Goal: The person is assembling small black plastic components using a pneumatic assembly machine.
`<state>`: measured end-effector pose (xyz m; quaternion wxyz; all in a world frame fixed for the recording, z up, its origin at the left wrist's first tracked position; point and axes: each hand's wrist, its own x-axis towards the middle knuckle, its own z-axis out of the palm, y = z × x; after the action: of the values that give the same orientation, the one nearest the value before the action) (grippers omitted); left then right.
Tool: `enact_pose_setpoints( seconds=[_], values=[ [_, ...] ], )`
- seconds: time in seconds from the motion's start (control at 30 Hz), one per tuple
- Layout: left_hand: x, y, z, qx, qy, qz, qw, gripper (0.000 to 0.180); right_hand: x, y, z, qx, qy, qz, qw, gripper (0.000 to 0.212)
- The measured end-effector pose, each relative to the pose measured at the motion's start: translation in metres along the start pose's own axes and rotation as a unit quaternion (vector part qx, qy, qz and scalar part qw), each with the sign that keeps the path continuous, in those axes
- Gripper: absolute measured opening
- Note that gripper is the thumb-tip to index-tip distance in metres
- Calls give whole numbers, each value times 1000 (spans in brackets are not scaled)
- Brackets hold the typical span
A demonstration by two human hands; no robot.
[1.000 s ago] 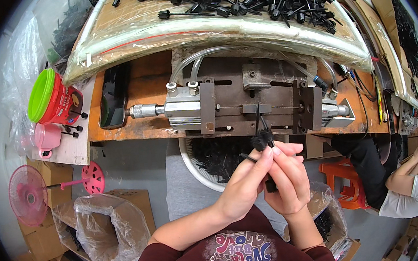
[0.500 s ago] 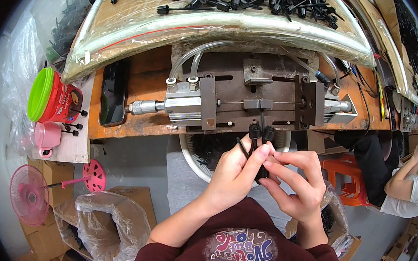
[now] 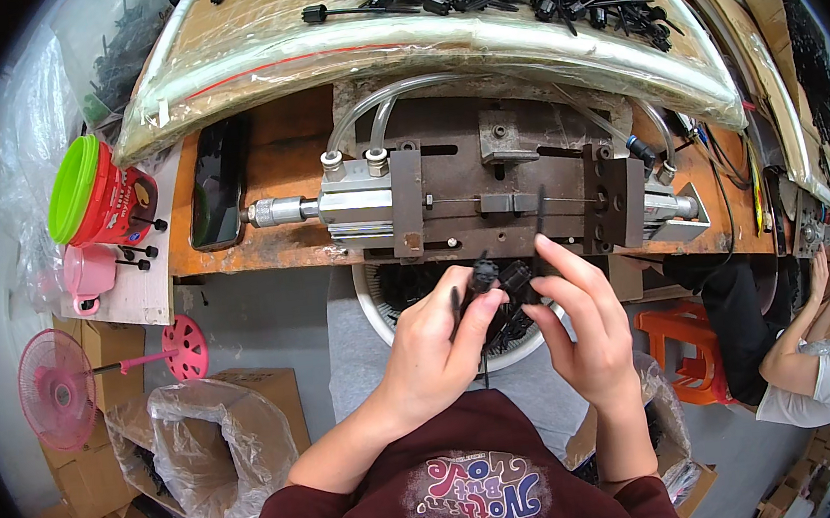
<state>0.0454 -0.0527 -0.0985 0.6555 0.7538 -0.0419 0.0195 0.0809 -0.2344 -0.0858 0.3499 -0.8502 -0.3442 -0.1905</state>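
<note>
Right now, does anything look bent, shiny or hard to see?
Head view: fisheye distortion bows the plastic-wrapped tray rim and leaves dark corners; glare streaks the silver cylinder in the head view; also in the head view, the held black pieces show little fine detail.

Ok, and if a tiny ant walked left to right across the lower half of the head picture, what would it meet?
Pink fan head → round pink base → left hand → black parts → right hand → orange stool → co-worker in a white top.
</note>
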Motion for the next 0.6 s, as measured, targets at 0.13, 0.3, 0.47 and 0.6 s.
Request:
enact_pose_setpoints(
  seconds=[0.13, 0.3, 0.47, 0.6],
  values=[
    [-4, 8, -6, -72, 23, -24, 997, 16, 7, 9, 9, -94, -70, -31, 993, 22],
    [-7, 10, -13, -167, 52, -20, 984, 15, 16, 4, 9, -187, -105, -25, 976, 24],
    [-9, 10, -15, -180, 57, -29, 982, 14, 23, 3, 7, -198, -112, -20, 974, 24],
    [-10, 11, -17, -180, 56, -34, 981, 14, 23, 3, 6, -194, -117, -13, 974, 24]
  ],
)
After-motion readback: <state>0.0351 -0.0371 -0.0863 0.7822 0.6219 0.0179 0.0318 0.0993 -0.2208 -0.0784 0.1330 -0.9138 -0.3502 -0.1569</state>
